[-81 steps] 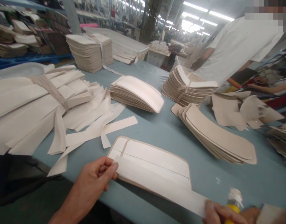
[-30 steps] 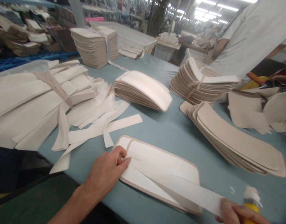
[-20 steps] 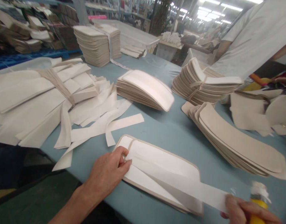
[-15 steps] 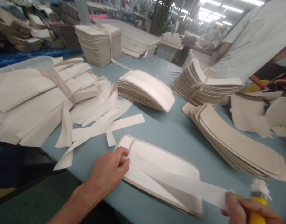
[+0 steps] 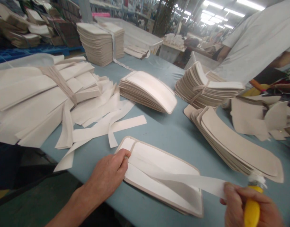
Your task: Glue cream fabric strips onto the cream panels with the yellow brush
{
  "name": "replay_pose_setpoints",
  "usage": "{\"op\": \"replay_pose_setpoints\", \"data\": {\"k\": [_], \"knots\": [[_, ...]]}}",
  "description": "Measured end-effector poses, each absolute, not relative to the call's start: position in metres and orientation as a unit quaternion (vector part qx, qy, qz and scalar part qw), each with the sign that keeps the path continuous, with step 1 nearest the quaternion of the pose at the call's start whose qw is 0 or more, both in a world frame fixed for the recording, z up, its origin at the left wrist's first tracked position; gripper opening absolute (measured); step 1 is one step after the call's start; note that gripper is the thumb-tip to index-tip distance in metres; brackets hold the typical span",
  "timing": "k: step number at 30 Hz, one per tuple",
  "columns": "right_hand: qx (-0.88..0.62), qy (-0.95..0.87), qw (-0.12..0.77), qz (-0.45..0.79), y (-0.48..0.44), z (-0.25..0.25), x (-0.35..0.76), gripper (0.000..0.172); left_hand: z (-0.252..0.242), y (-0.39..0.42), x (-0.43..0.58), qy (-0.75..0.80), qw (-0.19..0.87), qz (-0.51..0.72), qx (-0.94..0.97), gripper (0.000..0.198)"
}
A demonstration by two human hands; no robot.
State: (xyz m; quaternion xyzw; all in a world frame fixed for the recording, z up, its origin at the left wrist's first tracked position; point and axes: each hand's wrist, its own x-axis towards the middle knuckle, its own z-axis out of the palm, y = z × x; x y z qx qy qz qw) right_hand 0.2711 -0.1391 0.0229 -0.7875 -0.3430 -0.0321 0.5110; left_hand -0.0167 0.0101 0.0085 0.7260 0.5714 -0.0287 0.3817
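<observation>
A white panel with a beige border [image 5: 168, 157] lies in front of me on top of a few like pieces. My left hand [image 5: 110, 173] is closed at the panel's left end, pinching one end of a long white strip [image 5: 204, 183]. The strip runs slantwise over the panel and past its right end. There my right hand [image 5: 251, 203] pinches the strip's other end between thumb and finger. That same hand also grips a brush with a yellow handle [image 5: 251, 209], its whitish bristles pointing up and away.
Loose white strips [image 5: 95, 132] and a tied strip bundle [image 5: 28, 91] lie left on the blue-green table [image 5: 159, 130]. Beyond the panel are a curved panel stack [image 5: 147, 88], a tied stack [image 5: 204, 88] and fanned beige pieces [image 5: 239, 142]. A person [image 5: 260, 41] stands at the far right.
My right hand has moved slightly left and up with the strip's end and the brush. The strip's free stretch has shifted up a little. My left hand stays almost where it was.
</observation>
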Motion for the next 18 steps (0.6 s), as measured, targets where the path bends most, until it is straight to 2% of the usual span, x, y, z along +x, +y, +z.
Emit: {"op": "replay_pose_setpoints", "data": {"k": [12, 18], "knots": [[-0.799, -0.335, 0.498, -0.028, -0.134, 0.024, 0.269, 0.033, 0.006, 0.014, -0.021, 0.538, 0.399, 0.024, 0.742, 0.034], [-0.820, -0.310, 0.481, -0.031, -0.136, 0.026, 0.267, 0.036, 0.001, 0.020, -0.029, 0.506, 0.342, 0.030, 0.791, 0.044]]}}
